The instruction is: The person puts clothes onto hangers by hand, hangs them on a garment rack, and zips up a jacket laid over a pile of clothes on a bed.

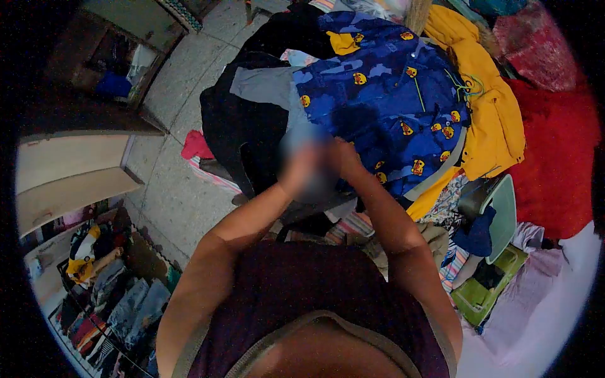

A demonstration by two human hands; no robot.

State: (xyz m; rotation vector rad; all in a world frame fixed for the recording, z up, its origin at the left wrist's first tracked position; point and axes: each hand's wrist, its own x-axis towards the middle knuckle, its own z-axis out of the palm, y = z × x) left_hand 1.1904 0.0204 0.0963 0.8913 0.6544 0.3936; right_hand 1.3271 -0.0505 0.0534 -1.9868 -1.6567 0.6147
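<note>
Both forearms reach forward over a pile of clothes. A blurred patch covers most of my left hand (302, 169), so its fingers are hidden. My right hand (341, 157) is close beside it, at the lower left edge of a blue garment (378, 88) with yellow duck-like faces; its fingertips are hard to make out. Grey-blue cloth (261, 86) and a black garment (220, 120) lie to the left of the hands. What the hands hold, if anything, cannot be made out.
A yellow garment (498, 120) and red cloth (554, 164) lie on the right. Near them are a pale green container (502, 217) and a green basket (513, 261). Folded clothes (120, 296) fill a compartment at lower left. Grey floor (173, 183) shows beside the pile.
</note>
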